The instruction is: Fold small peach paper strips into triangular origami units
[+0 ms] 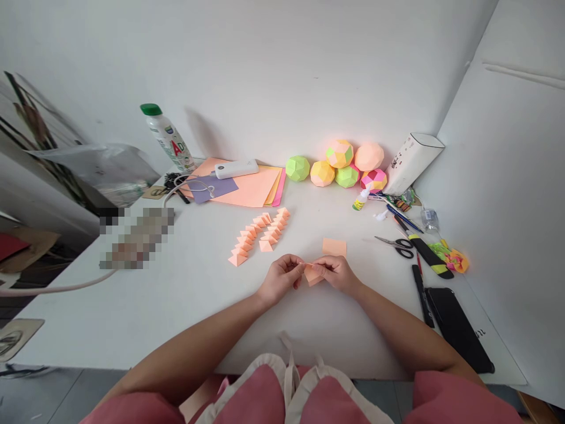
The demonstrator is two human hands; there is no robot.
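Near the front middle of the white table, my left hand [282,278] and my right hand [338,274] pinch a small peach paper piece [314,279] between them. Its upper edge lies between the fingertips, and part of it is hidden by my fingers. Just beyond my right hand lies a flat peach paper square [334,246]. Farther off to the left, two rows of folded peach paper units stand on the table: a longer row [248,235] and a shorter row [276,228].
Faceted paper balls [339,154] sit against the wall, near a glue bottle [361,199]. Scissors [399,244], a utility knife [430,254] and a black phone [459,330] lie right. Coloured paper sheets [256,187], a power bank [237,169] and a white bottle [170,141] are back left.
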